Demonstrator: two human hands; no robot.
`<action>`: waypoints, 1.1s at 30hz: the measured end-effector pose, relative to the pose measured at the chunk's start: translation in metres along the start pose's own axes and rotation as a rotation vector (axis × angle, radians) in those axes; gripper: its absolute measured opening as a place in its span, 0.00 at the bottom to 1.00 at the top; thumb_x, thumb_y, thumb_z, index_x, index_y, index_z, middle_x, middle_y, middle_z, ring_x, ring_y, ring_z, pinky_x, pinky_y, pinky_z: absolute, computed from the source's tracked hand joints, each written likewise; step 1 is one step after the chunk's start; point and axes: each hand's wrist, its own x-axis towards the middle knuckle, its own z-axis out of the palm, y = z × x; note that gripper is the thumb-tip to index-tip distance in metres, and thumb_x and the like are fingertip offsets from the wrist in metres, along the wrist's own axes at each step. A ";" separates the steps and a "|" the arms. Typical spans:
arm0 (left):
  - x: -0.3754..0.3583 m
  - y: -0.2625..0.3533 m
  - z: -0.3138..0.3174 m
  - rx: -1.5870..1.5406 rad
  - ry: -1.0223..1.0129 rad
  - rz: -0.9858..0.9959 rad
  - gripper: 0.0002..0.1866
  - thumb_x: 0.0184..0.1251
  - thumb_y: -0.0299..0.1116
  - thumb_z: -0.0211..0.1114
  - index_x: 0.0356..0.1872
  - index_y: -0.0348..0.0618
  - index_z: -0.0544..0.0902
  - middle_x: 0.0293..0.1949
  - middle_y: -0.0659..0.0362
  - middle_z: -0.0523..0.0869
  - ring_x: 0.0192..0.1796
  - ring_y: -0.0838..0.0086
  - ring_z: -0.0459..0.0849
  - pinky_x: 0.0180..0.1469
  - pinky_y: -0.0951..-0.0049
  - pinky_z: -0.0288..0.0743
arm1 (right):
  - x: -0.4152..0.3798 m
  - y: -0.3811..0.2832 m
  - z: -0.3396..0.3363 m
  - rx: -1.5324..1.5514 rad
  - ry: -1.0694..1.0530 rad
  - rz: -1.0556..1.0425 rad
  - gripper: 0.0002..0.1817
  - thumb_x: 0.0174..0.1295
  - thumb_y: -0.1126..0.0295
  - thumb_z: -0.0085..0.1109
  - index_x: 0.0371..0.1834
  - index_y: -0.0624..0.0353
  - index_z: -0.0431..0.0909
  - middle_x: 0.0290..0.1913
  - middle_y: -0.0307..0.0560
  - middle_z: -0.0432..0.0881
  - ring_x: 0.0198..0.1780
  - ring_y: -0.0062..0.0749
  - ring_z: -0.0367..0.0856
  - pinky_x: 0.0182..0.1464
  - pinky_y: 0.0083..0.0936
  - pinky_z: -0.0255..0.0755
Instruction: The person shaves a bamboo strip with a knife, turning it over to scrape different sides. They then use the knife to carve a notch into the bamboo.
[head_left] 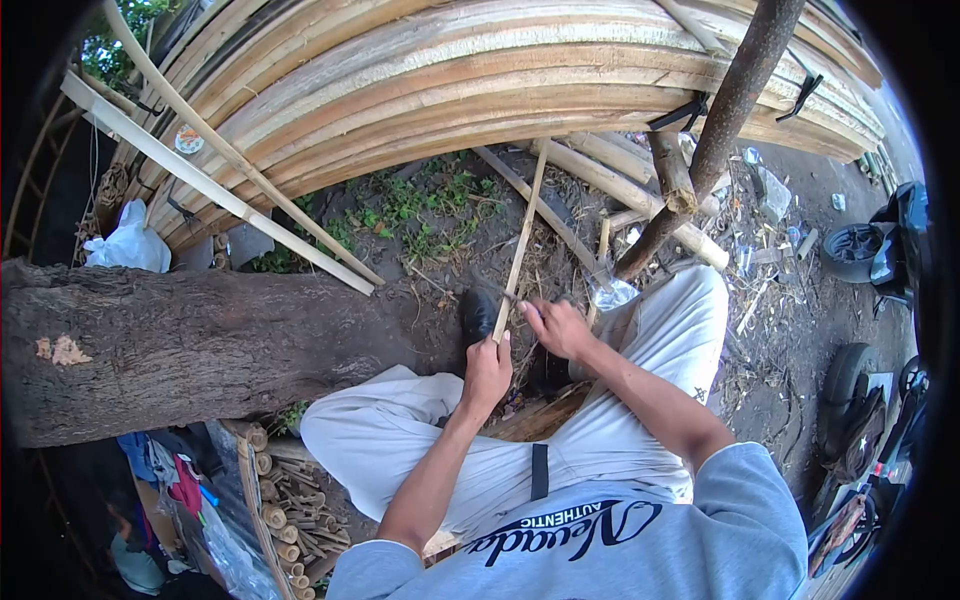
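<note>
A thin bamboo strip [524, 232] slants up and away from my lap, its far end near the stacked slats. My left hand [486, 374] is closed around its near end. Just to the right, my right hand [561, 329] grips what looks like a knife [497, 288], its dark blade lying across the strip. The handle is mostly hidden in my fingers. Below the strip a black shoe [479, 316] rests on the soil, between my bent knees in pale trousers.
A long stack of wooden or bamboo slats [420, 85] spans the back. A thick tree trunk [180, 340] lies across the left, with two long strips [230, 205] leaning near it. A slanting post [735, 110] stands right. Cut bamboo pieces [285, 525] are piled lower left.
</note>
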 end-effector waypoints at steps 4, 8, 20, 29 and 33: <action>0.004 -0.004 -0.003 -0.001 -0.009 0.007 0.16 0.78 0.32 0.56 0.32 0.27 0.80 0.27 0.34 0.82 0.35 0.37 0.83 0.36 0.44 0.73 | -0.014 -0.009 0.004 -0.013 -0.111 -0.243 0.25 0.77 0.48 0.45 0.36 0.58 0.83 0.25 0.66 0.80 0.32 0.64 0.83 0.37 0.53 0.78; -0.003 -0.003 -0.001 0.028 -0.037 -0.074 0.15 0.76 0.31 0.56 0.31 0.27 0.80 0.28 0.33 0.82 0.37 0.37 0.83 0.37 0.43 0.74 | -0.001 0.001 -0.004 -0.061 0.006 -0.062 0.21 0.76 0.51 0.49 0.38 0.57 0.82 0.26 0.66 0.81 0.31 0.64 0.82 0.36 0.54 0.77; 0.003 0.001 -0.002 -0.027 0.043 0.018 0.17 0.76 0.33 0.59 0.28 0.28 0.80 0.22 0.36 0.80 0.30 0.39 0.83 0.30 0.48 0.71 | -0.017 0.003 0.012 -0.031 -0.111 -0.274 0.20 0.77 0.53 0.48 0.38 0.60 0.78 0.23 0.66 0.79 0.31 0.67 0.81 0.35 0.56 0.74; 0.003 -0.003 -0.001 -0.010 0.031 0.000 0.17 0.77 0.32 0.58 0.29 0.27 0.80 0.24 0.35 0.81 0.32 0.38 0.83 0.32 0.46 0.73 | -0.017 0.003 0.009 0.069 -0.116 -0.325 0.18 0.77 0.58 0.49 0.37 0.61 0.79 0.22 0.64 0.76 0.28 0.64 0.79 0.33 0.53 0.72; -0.001 -0.007 -0.004 0.024 0.040 -0.009 0.17 0.76 0.33 0.58 0.30 0.28 0.80 0.23 0.35 0.81 0.32 0.38 0.84 0.31 0.47 0.73 | 0.005 0.014 0.008 -0.071 0.083 -0.134 0.22 0.77 0.52 0.48 0.38 0.61 0.80 0.25 0.64 0.80 0.32 0.65 0.82 0.34 0.53 0.75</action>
